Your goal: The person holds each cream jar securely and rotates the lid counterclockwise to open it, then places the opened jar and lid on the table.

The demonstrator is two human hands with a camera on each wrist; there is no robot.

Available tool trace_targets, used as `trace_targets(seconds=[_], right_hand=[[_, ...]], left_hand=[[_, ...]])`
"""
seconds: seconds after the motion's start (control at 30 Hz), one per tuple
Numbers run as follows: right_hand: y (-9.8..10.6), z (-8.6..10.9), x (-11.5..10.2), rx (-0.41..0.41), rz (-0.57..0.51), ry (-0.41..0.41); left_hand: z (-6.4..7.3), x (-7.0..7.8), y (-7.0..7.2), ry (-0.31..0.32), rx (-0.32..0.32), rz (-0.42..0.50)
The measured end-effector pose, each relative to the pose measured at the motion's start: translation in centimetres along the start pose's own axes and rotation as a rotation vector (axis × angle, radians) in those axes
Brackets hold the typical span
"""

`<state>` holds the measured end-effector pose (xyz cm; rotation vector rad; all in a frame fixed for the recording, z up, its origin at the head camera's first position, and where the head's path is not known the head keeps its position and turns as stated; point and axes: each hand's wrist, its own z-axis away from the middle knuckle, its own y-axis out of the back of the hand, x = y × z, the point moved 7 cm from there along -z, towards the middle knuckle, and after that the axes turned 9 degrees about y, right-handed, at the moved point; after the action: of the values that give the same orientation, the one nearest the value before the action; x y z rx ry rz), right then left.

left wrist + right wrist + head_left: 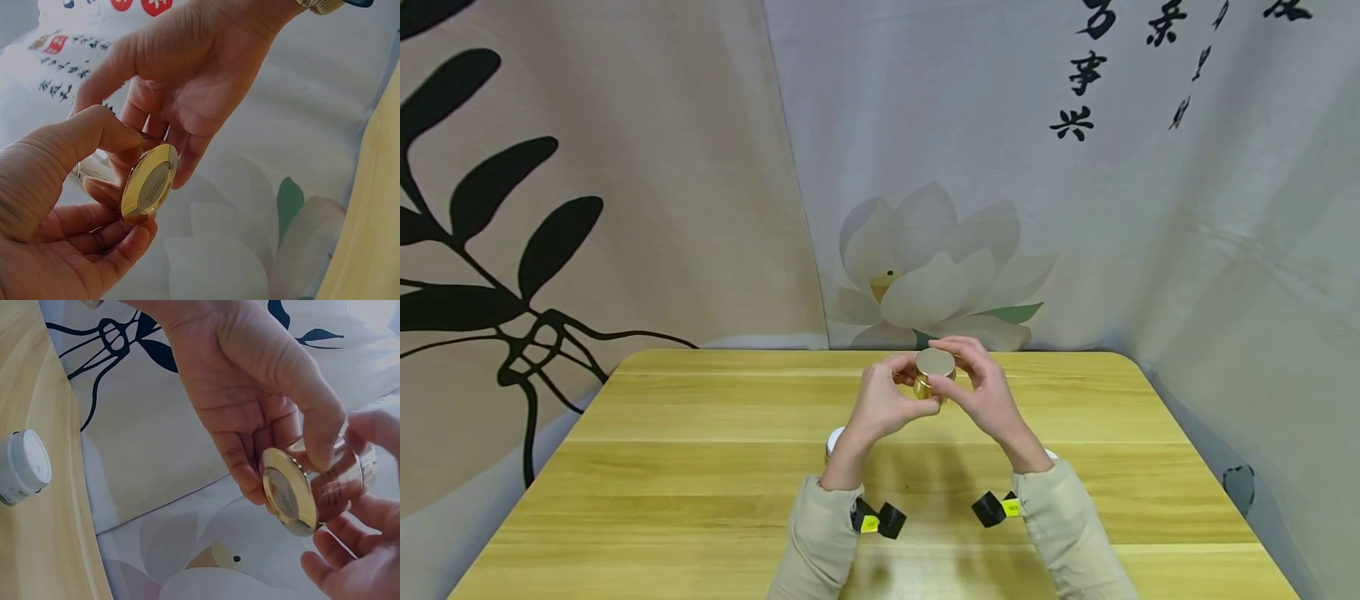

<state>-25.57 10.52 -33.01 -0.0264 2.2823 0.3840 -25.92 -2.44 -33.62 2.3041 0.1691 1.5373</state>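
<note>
Both hands hold a shiny gold cosmetic jar (922,386) above the far part of the table. In the head view its flat, pale round top faces up. My left hand (886,398) grips the gold body from the left, thumb below and fingers behind. From the right, my right hand (985,392) pinches around the top, thumb in front and fingers at the back. The left wrist view shows the jar's gold base (150,184) with small print on it, between the left hand (69,206) and the right. In the right wrist view, fingers of both hands wrap the jar (334,481).
A small jar with a white top (28,467) stands on the wooden table (715,467); in the head view it shows beside the left forearm (832,440). Another white object (1051,454) is mostly hidden behind the right forearm. A printed curtain (700,167) hangs behind the table.
</note>
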Motion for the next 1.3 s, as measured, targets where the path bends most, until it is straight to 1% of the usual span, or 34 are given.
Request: trace_targets(seconds=[0.17, 0.27, 0.33, 0.47, 0.63, 0.7, 0.77, 0.9, 1.03, 1.1, 1.3], right_hand=[[-0.4, -0.2, -0.5, -0.061, -0.04, 0.058], [-0.4, -0.1, -0.5, -0.066, -0.043, 0.064], [-0.3, -0.1, -0.5, -0.042, -0.038, 0.048], [0.1, 0.0, -0.5, 0.031, -0.036, -0.014], [0.2, -0.2, -1.4, 0.086, -0.006, -0.029], [0.3, -0.3, -1.4, 0.093, 0.005, -0.02], [0.4, -0.2, -0.9, 0.089, 0.015, -0.012], [0.3, 0.0, -0.3, 0.052, 0.004, 0.04], [0.1, 0.1, -0.3, 0.019, -0.014, 0.089], [0.0, 0.2, -0.3, 0.024, -0.012, 0.082], [0.1, 0.2, 0.1, 0.083, -0.005, -0.008]], left_hand=[[0.0, 0.1, 0.0, 0.007, -0.006, -0.006], [0.0, 0.1, 0.0, 0.007, -0.005, -0.005], [-0.1, 0.1, 0.0, 0.005, -0.003, -0.002], [-0.1, 0.0, 0.1, 0.004, 0.01, 0.0], [-0.2, -0.1, 0.2, 0.017, 0.017, 0.002], [-0.2, -0.2, 0.1, 0.02, 0.016, 0.002], [-0.2, -0.2, 0.1, 0.016, 0.015, -0.003], [-0.2, -0.1, 0.1, 0.002, 0.019, -0.015], [0.0, -0.1, 0.2, 0.0, 0.015, -0.011], [0.0, -0.2, 0.2, 0.004, 0.013, -0.009], [0.0, -0.2, 0.2, 0.012, 0.015, -0.002]])
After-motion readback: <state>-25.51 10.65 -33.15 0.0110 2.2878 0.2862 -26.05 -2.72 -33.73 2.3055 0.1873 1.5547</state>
